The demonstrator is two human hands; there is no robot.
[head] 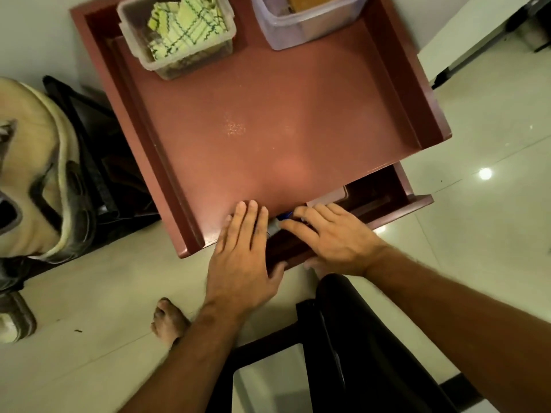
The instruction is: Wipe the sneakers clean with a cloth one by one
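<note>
A beige sneaker with dark trim (32, 180) sits on a dark rack at the far left, and part of another shoe (15, 320) shows below it. A yellow checked cloth (185, 25) lies folded in a clear tub (155, 64) at the back left of the red-brown table (268, 129). My left hand (241, 257) rests flat on the table's front edge, fingers straight. My right hand (334, 239) reaches over a partly pulled-out drawer (387, 201), its straight fingers touching a small blue and grey object (275, 225). Neither hand touches a sneaker or the cloth.
A second clear tub (298, 31) holding something brown stands at the table's back right. The table has raised side rims. A black chair (357, 338) stands right below my arms. My bare foot (168, 320) is on the glossy tiled floor (477, 234).
</note>
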